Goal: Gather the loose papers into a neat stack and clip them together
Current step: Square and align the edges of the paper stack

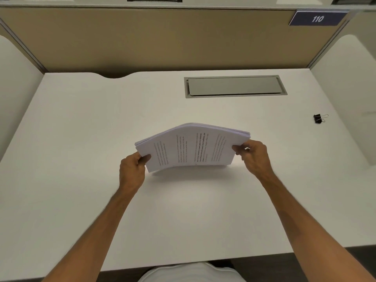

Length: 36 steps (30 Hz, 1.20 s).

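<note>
A stack of printed white papers (191,146) is held above the middle of the white desk (81,119), bowed upward in the centre with its lower edge near the desktop. My left hand (132,169) grips the stack's left end. At the right end, my right hand (254,157) pinches the sheets between thumb and fingers. A small black binder clip (318,118) with silver handles lies alone on the desk at the far right, well away from both hands.
A grey metal cable hatch (236,86) is set into the desk behind the papers. A tan partition (162,37) closes the back, with a blue "110" sign (317,18) at its upper right. White side panels flank the desk.
</note>
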### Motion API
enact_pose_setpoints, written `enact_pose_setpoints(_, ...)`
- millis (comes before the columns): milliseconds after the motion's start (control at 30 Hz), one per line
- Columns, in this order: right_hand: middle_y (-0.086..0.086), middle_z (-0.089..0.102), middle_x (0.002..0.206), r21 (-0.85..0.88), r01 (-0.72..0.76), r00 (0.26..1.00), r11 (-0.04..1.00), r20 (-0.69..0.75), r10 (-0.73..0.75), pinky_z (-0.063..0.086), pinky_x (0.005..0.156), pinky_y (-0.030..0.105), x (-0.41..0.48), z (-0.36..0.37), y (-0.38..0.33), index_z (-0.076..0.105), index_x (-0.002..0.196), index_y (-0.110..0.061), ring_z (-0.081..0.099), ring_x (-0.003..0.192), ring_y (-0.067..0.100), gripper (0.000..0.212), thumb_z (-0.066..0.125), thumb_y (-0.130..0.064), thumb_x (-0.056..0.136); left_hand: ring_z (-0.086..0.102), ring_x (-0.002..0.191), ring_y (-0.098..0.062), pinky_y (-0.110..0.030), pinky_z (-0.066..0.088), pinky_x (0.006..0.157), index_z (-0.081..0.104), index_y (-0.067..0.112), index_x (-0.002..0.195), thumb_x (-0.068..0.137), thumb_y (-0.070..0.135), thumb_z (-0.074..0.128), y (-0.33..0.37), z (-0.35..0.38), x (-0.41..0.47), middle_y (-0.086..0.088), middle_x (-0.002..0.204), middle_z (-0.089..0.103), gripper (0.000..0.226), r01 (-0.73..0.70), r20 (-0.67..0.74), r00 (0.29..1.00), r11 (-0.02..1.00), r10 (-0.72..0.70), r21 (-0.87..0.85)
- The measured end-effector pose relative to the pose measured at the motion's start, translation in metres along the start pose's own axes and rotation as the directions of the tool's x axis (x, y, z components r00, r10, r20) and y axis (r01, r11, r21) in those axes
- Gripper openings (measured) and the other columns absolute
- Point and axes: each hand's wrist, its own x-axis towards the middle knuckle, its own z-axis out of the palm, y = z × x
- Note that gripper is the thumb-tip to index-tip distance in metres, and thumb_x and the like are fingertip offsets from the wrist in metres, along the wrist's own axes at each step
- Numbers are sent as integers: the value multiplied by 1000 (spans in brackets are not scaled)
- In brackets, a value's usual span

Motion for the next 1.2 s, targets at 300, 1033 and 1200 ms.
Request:
enact_pose_setpoints(300, -2, 65, 66, -32, -24, 999, 999, 34, 25, 42, 53, 5, -5, 4, 3, 71, 91, -18, 55, 49, -4, 19, 65, -1, 93, 70, 91, -33, -50, 58, 85, 74, 7, 106, 98, 7, 62, -3, -2, -4, -1, 97, 75, 14, -24, 44, 999, 999, 22, 42)
enact_pose_setpoints(1033, 9, 79, 104, 220, -116, 951, 969, 306, 44, 60, 64, 27, -6, -20, 2, 73, 116, -3, 77, 88, 22, 25, 64, 3, 94, 78, 81, -22, -23, 61, 66, 75, 8, 97, 87, 2, 75, 17, -41, 9, -3, 88, 81, 12, 148, 309, 947, 970, -83, -192)
enact_pose_setpoints(1200, 18, 78, 101, 359, -286, 915, 888, 377, 142, 58, 60, 29, -17, -22, 9, 76, 108, 0, 75, 83, 28, 21, 67, 5, 89, 77, 92, -27, -23, 60, 70, 77, 7, 104, 89, 11, 73, 15, -56, 21, -13, 105, 79, 15, 332, 477, 863, 901, -169, -281)
